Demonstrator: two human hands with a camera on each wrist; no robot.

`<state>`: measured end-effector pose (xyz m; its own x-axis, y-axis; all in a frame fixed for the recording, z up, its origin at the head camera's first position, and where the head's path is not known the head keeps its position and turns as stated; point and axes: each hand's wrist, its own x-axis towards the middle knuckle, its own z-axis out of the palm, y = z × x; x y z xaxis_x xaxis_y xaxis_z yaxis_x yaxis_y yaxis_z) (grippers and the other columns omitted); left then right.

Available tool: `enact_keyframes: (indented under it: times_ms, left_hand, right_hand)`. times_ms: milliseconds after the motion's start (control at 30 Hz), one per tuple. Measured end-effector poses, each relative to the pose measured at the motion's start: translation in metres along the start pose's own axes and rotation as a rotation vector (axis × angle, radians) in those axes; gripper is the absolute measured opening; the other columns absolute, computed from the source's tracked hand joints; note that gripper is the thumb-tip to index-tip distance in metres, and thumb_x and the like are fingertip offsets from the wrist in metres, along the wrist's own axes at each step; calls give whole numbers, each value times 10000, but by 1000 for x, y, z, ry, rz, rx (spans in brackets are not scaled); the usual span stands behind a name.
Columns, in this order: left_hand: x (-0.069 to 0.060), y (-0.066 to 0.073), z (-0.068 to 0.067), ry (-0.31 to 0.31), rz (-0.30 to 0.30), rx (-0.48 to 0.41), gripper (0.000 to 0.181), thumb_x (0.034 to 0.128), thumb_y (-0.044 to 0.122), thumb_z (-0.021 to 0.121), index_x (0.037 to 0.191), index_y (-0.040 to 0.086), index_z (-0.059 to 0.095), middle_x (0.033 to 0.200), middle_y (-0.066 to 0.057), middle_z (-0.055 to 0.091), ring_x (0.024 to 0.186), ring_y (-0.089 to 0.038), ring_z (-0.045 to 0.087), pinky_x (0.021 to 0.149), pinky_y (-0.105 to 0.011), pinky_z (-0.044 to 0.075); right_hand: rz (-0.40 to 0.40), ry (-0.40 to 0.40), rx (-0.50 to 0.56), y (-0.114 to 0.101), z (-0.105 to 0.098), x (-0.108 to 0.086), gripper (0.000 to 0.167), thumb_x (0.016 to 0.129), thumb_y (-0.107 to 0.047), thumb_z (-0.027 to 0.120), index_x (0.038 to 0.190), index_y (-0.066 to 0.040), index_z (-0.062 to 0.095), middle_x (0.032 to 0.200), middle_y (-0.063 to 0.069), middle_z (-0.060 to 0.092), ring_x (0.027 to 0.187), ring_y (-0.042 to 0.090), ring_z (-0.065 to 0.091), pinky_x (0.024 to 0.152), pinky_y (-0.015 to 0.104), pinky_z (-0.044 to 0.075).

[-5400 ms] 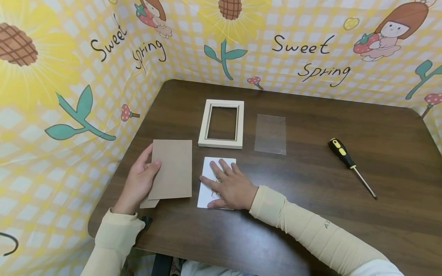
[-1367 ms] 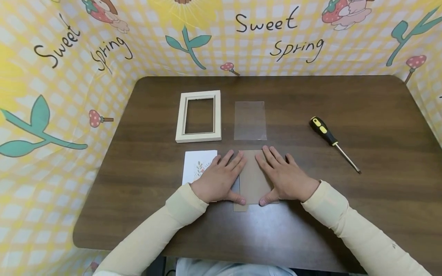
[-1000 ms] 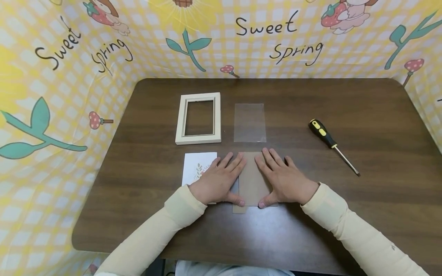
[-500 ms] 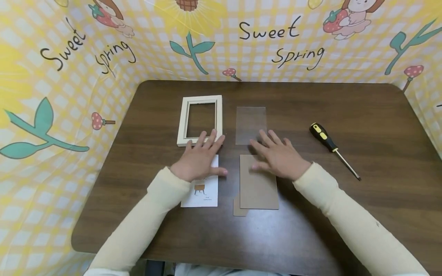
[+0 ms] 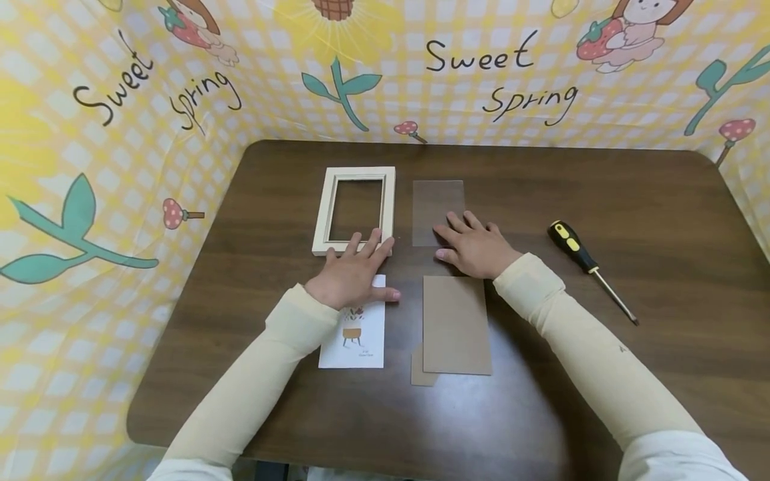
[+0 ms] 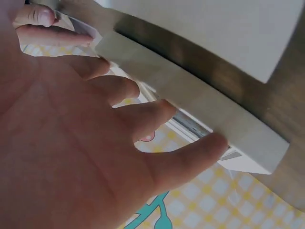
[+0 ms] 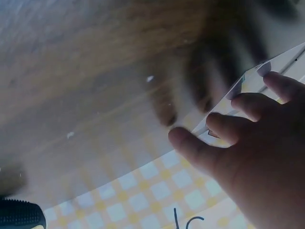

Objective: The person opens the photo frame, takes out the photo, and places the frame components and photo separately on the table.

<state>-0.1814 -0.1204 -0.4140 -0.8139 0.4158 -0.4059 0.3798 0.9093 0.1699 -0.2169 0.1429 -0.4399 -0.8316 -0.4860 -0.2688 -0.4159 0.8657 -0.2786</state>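
Observation:
My left hand is spread, its fingertips resting on the near rail of a cream picture frame. In the left wrist view those fingertips touch the edge of the picture frame without curling round it. Below that palm lies a white printed card, partly covered. My right hand has its fingers extended over the near right corner of a clear sheet. From the right wrist view the fingertips meet a shiny surface; exact contact is hard to tell.
A brown backing board lies in front of the right hand, partly over another brown piece. Farther right is a black and yellow screwdriver. A patterned cloth rises behind the dark table.
The brown board, earlier in the left hand, now lies on the table. Both hands left it; the left went to the picture frame, the right to the clear sheet, which shifted slightly away.

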Motion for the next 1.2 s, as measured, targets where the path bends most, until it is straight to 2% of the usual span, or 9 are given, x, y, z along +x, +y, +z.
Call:
enact_keyframes:
  times_ms: [133,300,500,633,733,833,1000,1100,1200]
  left_hand:
    - [6,-4,4,25,12,20,1040,884,694,612,1645,231,76,1685,-82,-5,1518,-402,29,1084,-737,159]
    - [14,-7,1,40,21,10,1011,900,692,592,1645,234,85,1685,-91,12,1519,-401,23,1085,-736,154]
    - [28,1,-4,43,57,16,982,910,703,560,1645,251,91,1682,-109,16,1519,-398,28,1103,-712,147]
    - [30,4,-4,70,54,33,985,908,712,548,1645,253,82,1678,-128,-16,1520,-389,24,1121,-685,147]
    - [21,2,-3,100,63,14,1000,906,683,589,1645,231,91,1676,-146,-40,1521,-384,3,1137,-665,132]
    - [0,-2,-3,106,74,15,1033,886,646,659,1641,181,130,1675,-162,-16,1521,-382,20,1144,-648,140]
    - [-38,-6,0,16,23,45,1036,826,547,793,1587,44,302,1641,-207,193,1488,-398,220,1120,-634,236]
    - [-45,-7,5,-28,4,33,1022,798,485,839,1557,5,352,1610,-241,261,1459,-416,287,1094,-642,277]
    - [-39,-8,12,-33,16,27,1045,797,482,841,1573,16,320,1628,-231,216,1480,-426,224,1088,-650,280]
  right_hand:
    - [4,36,5,-2,-1,-1,604,1088,-442,396,1608,-150,298,1648,201,159,1499,469,51,1083,730,164]
    - [5,27,-12,-5,-1,1,556,1103,-385,370,1604,-151,311,1644,207,166,1494,475,82,1079,730,179]
    - [90,50,-16,2,-3,7,535,1103,-331,389,1597,-137,325,1640,218,186,1477,504,121,1075,733,193]
    - [81,103,-18,4,-4,6,536,1098,-304,416,1595,-128,320,1638,228,181,1470,512,141,1065,733,218]
    - [24,147,-24,-3,-2,-5,545,1086,-305,461,1582,-113,341,1627,248,197,1459,519,178,1054,732,248]
    - [-74,169,-38,-17,3,-27,593,1055,-380,530,1558,-97,390,1605,265,245,1432,525,253,1027,728,302]
    - [-200,94,-42,-34,23,-73,833,936,-595,627,1557,-89,398,1584,272,290,1425,492,302,1011,720,331]
    - [-196,70,-40,-33,33,-88,931,876,-648,668,1568,-95,381,1586,265,296,1447,462,281,1042,704,298]
    - [-147,89,-50,-27,36,-89,950,856,-633,699,1571,-96,377,1593,274,270,1459,462,250,1059,700,274]
